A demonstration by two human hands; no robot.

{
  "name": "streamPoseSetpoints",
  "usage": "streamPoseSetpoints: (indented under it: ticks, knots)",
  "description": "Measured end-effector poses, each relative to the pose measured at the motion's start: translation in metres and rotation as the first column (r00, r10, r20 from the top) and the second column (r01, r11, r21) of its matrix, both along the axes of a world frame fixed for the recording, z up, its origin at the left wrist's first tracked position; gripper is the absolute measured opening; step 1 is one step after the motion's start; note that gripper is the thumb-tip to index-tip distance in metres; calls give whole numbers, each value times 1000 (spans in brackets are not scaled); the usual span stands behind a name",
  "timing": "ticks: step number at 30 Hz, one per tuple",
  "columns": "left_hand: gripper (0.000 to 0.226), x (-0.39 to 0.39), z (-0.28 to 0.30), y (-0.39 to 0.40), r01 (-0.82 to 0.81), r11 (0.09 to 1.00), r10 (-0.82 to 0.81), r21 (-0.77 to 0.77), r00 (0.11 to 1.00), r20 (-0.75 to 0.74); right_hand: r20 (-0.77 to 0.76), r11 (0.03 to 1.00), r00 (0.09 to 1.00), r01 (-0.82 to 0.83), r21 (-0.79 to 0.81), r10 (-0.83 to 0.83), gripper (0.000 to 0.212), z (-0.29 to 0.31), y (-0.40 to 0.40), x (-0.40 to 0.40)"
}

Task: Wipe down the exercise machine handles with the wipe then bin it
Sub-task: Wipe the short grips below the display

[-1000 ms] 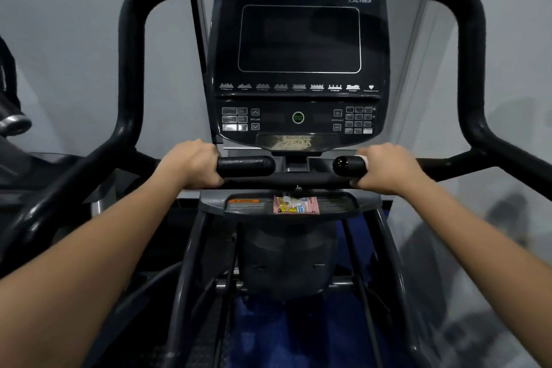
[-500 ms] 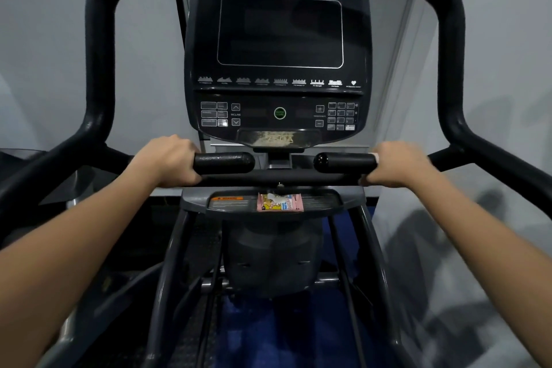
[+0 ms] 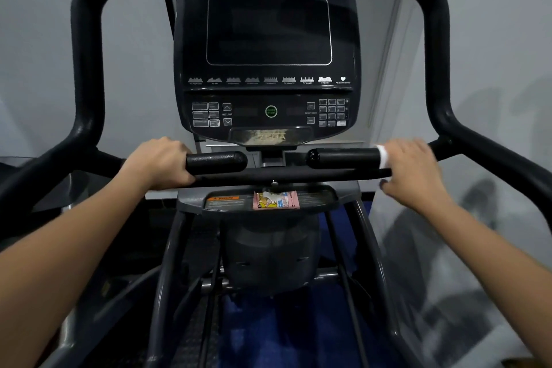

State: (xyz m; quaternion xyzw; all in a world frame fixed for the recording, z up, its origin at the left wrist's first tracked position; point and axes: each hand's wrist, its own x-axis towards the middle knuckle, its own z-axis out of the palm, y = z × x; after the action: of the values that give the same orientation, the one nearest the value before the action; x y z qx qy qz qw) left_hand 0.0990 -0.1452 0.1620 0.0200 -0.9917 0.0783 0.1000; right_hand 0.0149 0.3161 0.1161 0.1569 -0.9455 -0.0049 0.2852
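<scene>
From the left, my left hand (image 3: 162, 163) has its fingers wrapped round the left inner handle (image 3: 215, 162), my right hand (image 3: 410, 172) clamps the single wipe (image 3: 382, 156) onto the right inner handle (image 3: 343, 158), so I judge wiping underway, two tall outer handles and binning remaining.

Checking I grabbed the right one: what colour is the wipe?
White; the wipe peeks out beside the right hand, head view.

Bare forearms, no sleeves; right hand (image 3: 413, 172) thumbnail seemingly dark-polished, though blurred.
</scene>
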Motion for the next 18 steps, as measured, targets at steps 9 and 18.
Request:
streamPoseSetpoints:
  ticks: [9, 18]
  knots:
    - [27, 0, -1, 0, 5, 1000, -6, -14, 1000, -20, -15, 981, 985, -175, -87, 174, 52, 11, -104, 28]
    - [27, 2, -1, 1, -10, 1000, 10, -19, 1000, -26, 154, 982, 987, -78, 170, 51, 92, 23, -10, 27]
